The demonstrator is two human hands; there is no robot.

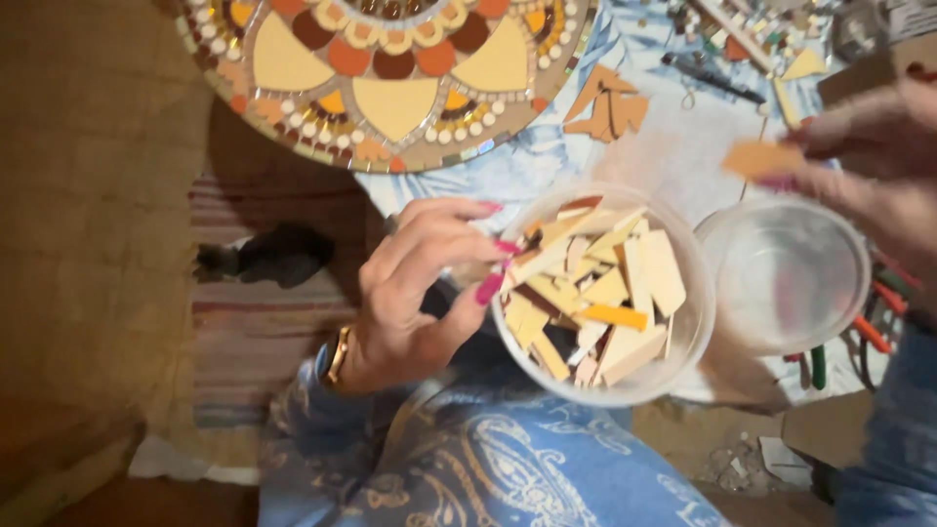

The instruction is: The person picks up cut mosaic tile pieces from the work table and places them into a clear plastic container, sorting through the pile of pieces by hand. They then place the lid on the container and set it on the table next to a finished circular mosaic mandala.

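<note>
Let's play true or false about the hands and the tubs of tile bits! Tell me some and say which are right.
1. The left hand holds the rim of the tub full of tile pieces. True.
2. The right hand is empty. False: it pinches an orange tile piece.
3. The second tub is full of tiles. False: it looks empty.
4. A round mosaic lies above the tubs. True.
5. The tile pieces in the tub are mostly blue. False: they are cream, yellow and orange.
</note>
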